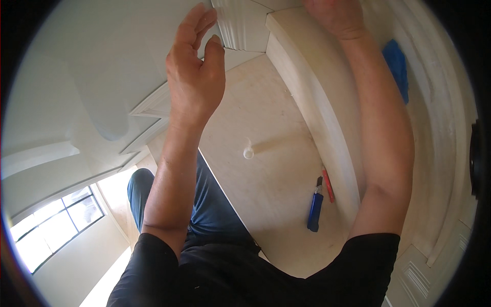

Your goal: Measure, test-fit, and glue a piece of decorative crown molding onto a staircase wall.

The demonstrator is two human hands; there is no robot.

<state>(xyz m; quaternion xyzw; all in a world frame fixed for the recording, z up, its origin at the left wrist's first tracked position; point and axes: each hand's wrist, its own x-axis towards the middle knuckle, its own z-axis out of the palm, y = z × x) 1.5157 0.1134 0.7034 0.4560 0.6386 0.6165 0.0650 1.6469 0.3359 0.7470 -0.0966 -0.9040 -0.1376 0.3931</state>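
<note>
Nearest us is the black shirt (pixel 225 276), cut off by the near edge. Beyond it on the left are the jeans (pixel 215 194), partly hidden by the left forearm and the table's edge. Farther left, a window (pixel 59 225) is washed out by glare.

On the table (pixel 266 204) we find a blue knife (pixel 314 207), its dark tip pointing away, with a red stick (pixel 328 187) just beside it on the right. Farther along sits a small round thing (pixel 248 152), too faint for us to identify. The curved ledge (pixel 319 97) runs along the table's right side, its near part hidden by the right arm. At the right rim, a dark object (pixel 475 158) is too cut off to name.

Farther off, a blue cloth (pixel 398 71) lies partly behind the right forearm. The left hand (pixel 194 69) is raised, thumb apart from loosely bent fingers, nothing visible between them. The ribbed moulding (pixel 235 25) is just to its right; we cannot tell whether they touch. The right hand (pixel 340 19), well apart from the left, is over the ledge's far end; the far edge cuts off its fingers, so we cannot tell its grip.
</note>
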